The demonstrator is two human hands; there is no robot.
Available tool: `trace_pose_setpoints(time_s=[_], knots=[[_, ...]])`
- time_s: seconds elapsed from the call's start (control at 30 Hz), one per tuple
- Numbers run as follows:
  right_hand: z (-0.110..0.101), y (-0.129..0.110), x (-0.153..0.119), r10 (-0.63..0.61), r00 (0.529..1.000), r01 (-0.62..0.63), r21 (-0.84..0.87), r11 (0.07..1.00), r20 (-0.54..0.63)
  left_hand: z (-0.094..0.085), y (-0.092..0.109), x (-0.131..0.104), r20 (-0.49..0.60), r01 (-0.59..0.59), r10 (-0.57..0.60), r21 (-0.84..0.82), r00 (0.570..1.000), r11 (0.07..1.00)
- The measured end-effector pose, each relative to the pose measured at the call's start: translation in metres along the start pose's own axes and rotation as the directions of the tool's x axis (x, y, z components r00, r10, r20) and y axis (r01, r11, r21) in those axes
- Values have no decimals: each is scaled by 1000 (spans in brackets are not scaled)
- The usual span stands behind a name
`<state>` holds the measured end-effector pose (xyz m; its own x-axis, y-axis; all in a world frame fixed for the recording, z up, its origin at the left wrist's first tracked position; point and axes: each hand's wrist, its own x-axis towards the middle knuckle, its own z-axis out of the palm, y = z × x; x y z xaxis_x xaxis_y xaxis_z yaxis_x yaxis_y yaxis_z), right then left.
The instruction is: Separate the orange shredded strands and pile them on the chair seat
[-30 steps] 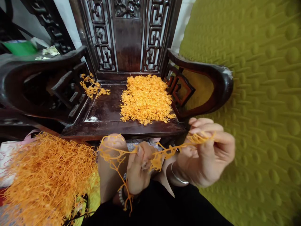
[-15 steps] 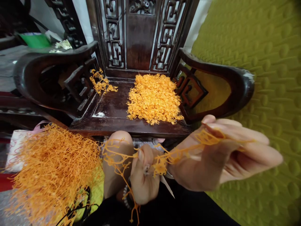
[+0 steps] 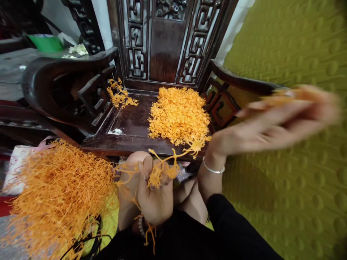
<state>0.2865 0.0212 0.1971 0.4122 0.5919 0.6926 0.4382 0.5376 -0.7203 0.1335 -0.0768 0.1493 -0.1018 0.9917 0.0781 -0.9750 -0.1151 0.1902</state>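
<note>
My left hand (image 3: 155, 204) is closed on a thin, orange branching sprig (image 3: 154, 177) with small flower-like clusters. Its stems stick out to the left, hang down past my wrist and reach up to the right. My right hand (image 3: 282, 126) is raised at the right, apart from the left one and smeared by motion. Orange strands (image 3: 280, 98) show along its upper fingers, which look closed on them. In front of my hands, a flat, dense pile of orange flower-like pieces (image 3: 179, 115) lies on the dark wooden chair seat (image 3: 132, 119).
A small loose orange clump (image 3: 120, 97) lies at the seat's left. Beside my left knee stands a large heap of orange branching strands (image 3: 65, 191). Carved chair arms (image 3: 40, 90) flank the seat. A green container (image 3: 46, 42) is at the far left; yellow-green padding (image 3: 292, 195) covers the right.
My right hand has moved up and right, away from my left hand, with orange strands at its fingers. My left hand has shifted slightly left, still holding the sprig.
</note>
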Motion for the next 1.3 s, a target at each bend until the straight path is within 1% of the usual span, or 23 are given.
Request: trace_pose_setpoints(time_s=[0.03,0.07,0.1,0.13,0.2,0.23,0.3,0.37,0.43,0.47,0.53,0.63,0.7,0.77,0.83,0.87,0.9,0.97,1.07,1.13,1.2,1.27,1.3], knots=[[12,15,5,-53,994,42,-125,991,-91,1,0,2,-38,-29,29,11,999,1000],[21,33,9,-85,989,46,-290,956,-125,2,0,5,-54,-50,52,23,997,998],[27,51,11,-66,993,14,-461,888,-97,2,0,7,-54,-59,61,37,997,998],[30,68,12,13,1000,-18,-613,790,-13,1,0,10,-42,-71,73,47,996,996],[30,94,11,181,982,-81,-751,655,52,-1,0,13,-21,-77,78,51,997,996],[28,101,9,186,982,-86,-763,640,45,-2,-1,15,-18,-78,78,45,997,996],[22,102,6,64,998,-25,-710,703,27,-6,-1,16,-27,-51,51,23,998,998],[18,89,2,-65,997,78,-584,808,43,-10,-1,17,-28,27,-28,-9,999,1000],[14,69,-1,-111,992,128,-418,900,64,-13,0,17,-15,92,-93,-49,996,995],[12,58,-4,-106,992,123,-327,937,72,-14,0,17,-3,109,-109,-60,994,992],[7,37,-12,-47,993,61,-133,989,105,-16,0,18,14,102,-101,-53,995,993],[-3,12,-30,74,967,-99,90,991,245,-17,0,20,35,81,-81,-12,996,997],[-10,-1,-43,121,923,-183,142,973,365,-16,0,22,44,96,-98,30,994,995],[-15,-13,-54,154,863,-261,163,951,482,-14,2,23,39,134,-138,89,990,987],[-18,-23,-62,180,825,-332,203,921,536,-12,4,24,25,178,-184,147,983,973],[-19,-27,-65,190,825,-355,225,907,532,-12,5,23,23,198,-205,172,978,965],[-20,-30,-67,196,841,-357,245,901,504,-11,6,23,31,215,-225,195,974,957],[-22,-35,-70,180,889,-306,255,917,420,-10,7,20,67,239,-261,234,963,942],[-25,-42,-76,97,958,-161,230,960,268,-4,4,11,122,274,-315,269,941,923],[-28,-51,-83,17,993,-41,213,976,113,3,0,1,150,256,-297,242,943,936],[-30,-63,-89,-107,992,117,179,977,-67,12,-5,-10,170,203,-233,177,957,963],[-29,-74,-94,-202,968,223,139,965,-151,19,-7,-20,168,143,-165,137,972,980],[-27,-79,-96,-217,962,238,121,964,-163,22,-8,-23,153,124,-145,142,978,982]])
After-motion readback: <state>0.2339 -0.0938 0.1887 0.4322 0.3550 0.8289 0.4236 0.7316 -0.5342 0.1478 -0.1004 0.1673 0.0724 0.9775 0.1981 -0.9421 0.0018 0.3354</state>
